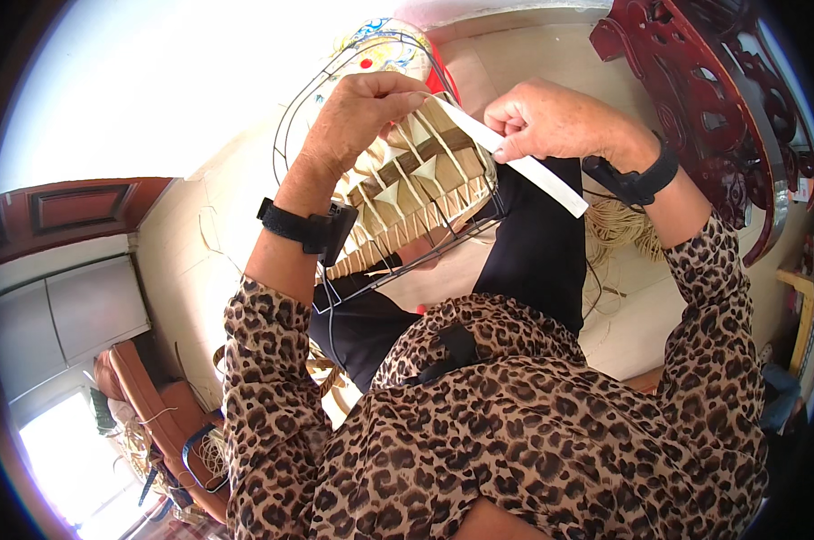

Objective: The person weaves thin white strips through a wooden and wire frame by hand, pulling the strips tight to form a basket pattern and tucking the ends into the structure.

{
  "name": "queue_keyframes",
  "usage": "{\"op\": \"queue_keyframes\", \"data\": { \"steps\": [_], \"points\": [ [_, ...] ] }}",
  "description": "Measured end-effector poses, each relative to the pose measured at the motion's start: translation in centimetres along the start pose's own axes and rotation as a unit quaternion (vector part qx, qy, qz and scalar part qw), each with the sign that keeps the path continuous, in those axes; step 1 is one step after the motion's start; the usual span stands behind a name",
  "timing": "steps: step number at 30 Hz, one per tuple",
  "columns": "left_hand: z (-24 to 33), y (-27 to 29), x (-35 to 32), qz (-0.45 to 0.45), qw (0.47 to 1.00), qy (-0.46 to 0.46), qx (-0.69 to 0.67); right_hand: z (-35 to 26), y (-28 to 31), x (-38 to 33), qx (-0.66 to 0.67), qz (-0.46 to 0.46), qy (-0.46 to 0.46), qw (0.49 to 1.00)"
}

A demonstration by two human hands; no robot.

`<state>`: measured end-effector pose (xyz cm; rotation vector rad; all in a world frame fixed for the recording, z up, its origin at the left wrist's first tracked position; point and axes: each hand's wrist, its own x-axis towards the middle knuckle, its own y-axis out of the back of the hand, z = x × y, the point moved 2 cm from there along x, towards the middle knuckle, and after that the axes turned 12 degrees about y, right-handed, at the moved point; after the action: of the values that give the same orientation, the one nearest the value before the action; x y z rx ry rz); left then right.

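left hand (pixel 357 112) curled, right hand (pixel 542 121) pinching

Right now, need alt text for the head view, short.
Two bare hands weave a flat pale strip into a half-woven basket panel on a dark wire frame: the left hand grips the panel's top edge, the right hand pinches the strip. Both wrists wear black bands, above leopard-print sleeves; carved dark red furniture stands upper right.

Carved dark wood furniture (pixel 695 81), pale floor (pixel 191 270), bright light.
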<state>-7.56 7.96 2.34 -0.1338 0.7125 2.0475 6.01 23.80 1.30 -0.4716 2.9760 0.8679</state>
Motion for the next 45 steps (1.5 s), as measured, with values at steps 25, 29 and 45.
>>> {"op": "queue_keyframes", "data": {
  "steps": [25, 29, 45],
  "points": [
    [2.6, 0.3, -2.9, 0.262, 0.962, -0.030, 0.075, -3.4, 1.8, 5.1, 0.214, 0.232, 0.104, 0.943],
    [3.2, -1.7, -4.9, 0.278, 0.942, -0.091, 0.166, -2.2, 1.8, 5.1, 0.212, 0.254, 0.178, 0.927],
    [2.5, -4.7, -5.5, 0.280, 0.918, -0.045, 0.276, -2.3, 0.0, 5.3, 0.077, 0.231, 0.194, 0.950]
  ]
}}
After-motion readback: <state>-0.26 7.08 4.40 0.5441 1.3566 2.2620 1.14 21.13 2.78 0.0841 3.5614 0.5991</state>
